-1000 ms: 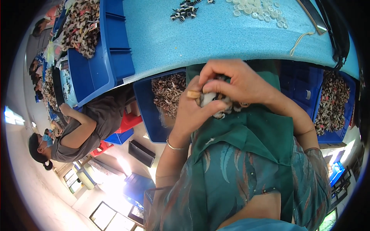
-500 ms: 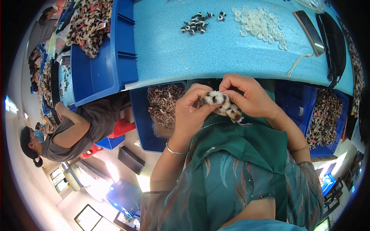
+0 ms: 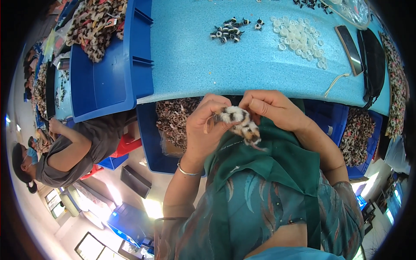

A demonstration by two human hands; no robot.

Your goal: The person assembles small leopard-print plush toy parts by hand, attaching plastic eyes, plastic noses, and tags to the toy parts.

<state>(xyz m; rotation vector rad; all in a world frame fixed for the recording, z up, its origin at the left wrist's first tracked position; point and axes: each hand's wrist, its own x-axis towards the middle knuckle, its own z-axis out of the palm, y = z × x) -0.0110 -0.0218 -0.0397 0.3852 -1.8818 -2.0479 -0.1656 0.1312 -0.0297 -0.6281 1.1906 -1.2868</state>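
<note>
A small plush animal piece point(image 3: 237, 116), white with black and tan patches and a thin pinkish strand at its lower end, is held in front of my apron. My left hand point(image 3: 203, 125) is closed on its left side, thumb across the front, with a tan loop or tag showing by the palm. My right hand point(image 3: 277, 109) is curled beside the upper right of the plush, its thumb against the fingers. What those fingertips pinch, if anything, is hidden. On the table, black-and-white plastic parts point(image 3: 227, 30) lie in a pile beside translucent white rings point(image 3: 299, 39).
A blue tray point(image 3: 102, 82) with plush pieces stands at the table's left. Blue bins of plush pieces sit below, left point(image 3: 149, 147) and right point(image 3: 368, 156). A phone point(image 3: 349, 51) and black pouch point(image 3: 373, 60) lie at right. A masked co-worker point(image 3: 71, 151) sits at left.
The right fingers have shifted up and left along the plush, showing more of its right side. The plush and left hand have moved slightly left. The whole view has shifted a little.
</note>
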